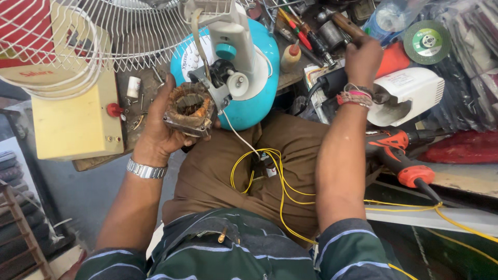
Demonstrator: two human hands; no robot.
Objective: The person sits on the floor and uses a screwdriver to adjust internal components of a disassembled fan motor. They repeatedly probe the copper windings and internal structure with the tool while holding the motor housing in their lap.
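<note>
The left hand (158, 127) is gripping a motor coil (189, 109) just below the fan base (249, 78). The right hand (363, 59) is closing on a wooden handle (345, 23), its fingers hidden from view.

Cluttered wooden workbench (290, 78) across twelve o'clock, strewn with screwdrivers (298, 33), a small glue bottle (291, 56) and loose screws. At one o'clock, a green grinding disc (427, 41) leaning on dark plastic-wrapped bundles (467, 78). At nine o'clock, a pale yellow box (72, 122) with a red knob. Grey concrete floor (78, 192) showing below at eight o'clock, beside a rusty metal rack (21, 233) stacked with dark goods. At three o'clock, an orange-and-black power drill (399, 155) on a light shelf edge (456, 179). Even daylight, soft shadows throughout.
</note>
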